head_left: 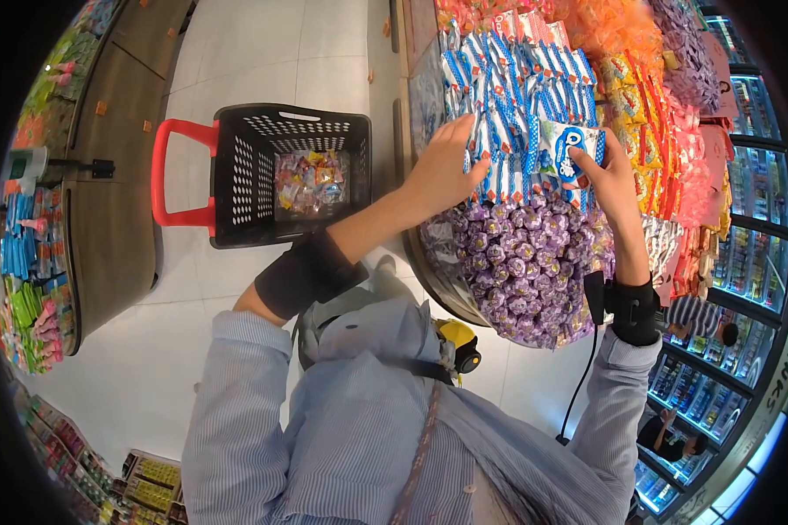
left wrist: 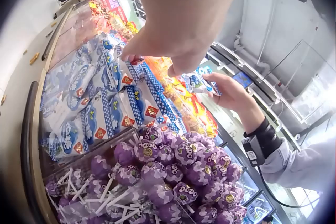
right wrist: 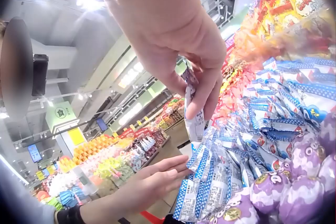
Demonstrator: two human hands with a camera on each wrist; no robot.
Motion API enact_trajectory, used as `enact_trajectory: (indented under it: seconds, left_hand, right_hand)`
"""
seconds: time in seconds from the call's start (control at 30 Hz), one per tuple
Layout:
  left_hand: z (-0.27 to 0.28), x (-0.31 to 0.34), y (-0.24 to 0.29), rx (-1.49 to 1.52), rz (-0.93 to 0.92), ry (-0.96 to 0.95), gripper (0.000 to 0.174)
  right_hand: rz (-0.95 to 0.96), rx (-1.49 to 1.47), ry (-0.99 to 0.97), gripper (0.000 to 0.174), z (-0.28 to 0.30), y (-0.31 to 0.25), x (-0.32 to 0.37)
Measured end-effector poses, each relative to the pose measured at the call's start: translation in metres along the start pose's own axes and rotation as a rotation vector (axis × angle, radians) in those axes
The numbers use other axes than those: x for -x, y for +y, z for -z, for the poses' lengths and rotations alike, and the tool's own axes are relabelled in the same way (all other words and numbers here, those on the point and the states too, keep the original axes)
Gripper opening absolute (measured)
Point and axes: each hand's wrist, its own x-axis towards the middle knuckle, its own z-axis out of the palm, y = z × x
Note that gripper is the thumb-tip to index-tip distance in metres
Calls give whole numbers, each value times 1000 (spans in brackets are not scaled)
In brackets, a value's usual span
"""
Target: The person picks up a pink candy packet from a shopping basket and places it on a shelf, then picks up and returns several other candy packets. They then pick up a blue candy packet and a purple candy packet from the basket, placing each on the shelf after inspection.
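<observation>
My right hand (head_left: 611,179) pinches a small white-and-blue candy packet (head_left: 560,144) between thumb and fingers, held up over the heap; the right wrist view shows the packet edge-on (right wrist: 193,116). My left hand (head_left: 446,171) is at the near-left side of the piled blue-and-white packets (head_left: 499,83). In the right wrist view, the left hand (right wrist: 152,182) has its fingers extended, with the fingertips right at a packet in the pile. Purple-wrapped lollipops (head_left: 534,262) fill the section just below, their white sticks (left wrist: 123,203) showing in the left wrist view.
A black shopping basket (head_left: 235,210) with a red handle (head_left: 160,175) stands on the floor to the left, with assorted wrapped sweets (head_left: 311,184) inside. Yellow packets (head_left: 626,101) lie beyond the blue ones. Drink fridges (head_left: 753,184) line the right, where other people (head_left: 700,317) are visible.
</observation>
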Motion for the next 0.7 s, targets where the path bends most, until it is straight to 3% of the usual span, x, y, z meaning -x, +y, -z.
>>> enact_trajectory:
  seconds: [0.17, 0.2, 0.5, 0.7]
  left_hand:
    - [-8, -9, 6, -256, -35, -136, 60]
    - [-10, -11, 8, -260, -43, -175, 60]
    - [-30, -18, 7, -312, -76, -302, 57]
    - [-6, -30, 9, -229, 79, -449, 51]
  right_hand:
    - [-54, 7, 29, 17, 7, 11, 5]
    - [-43, -22, 35, 26, 11, 15, 5]
    - [-23, -1, 5, 26, 24, 22, 12]
    - [21, -33, -46, 31, 13, 17, 13]
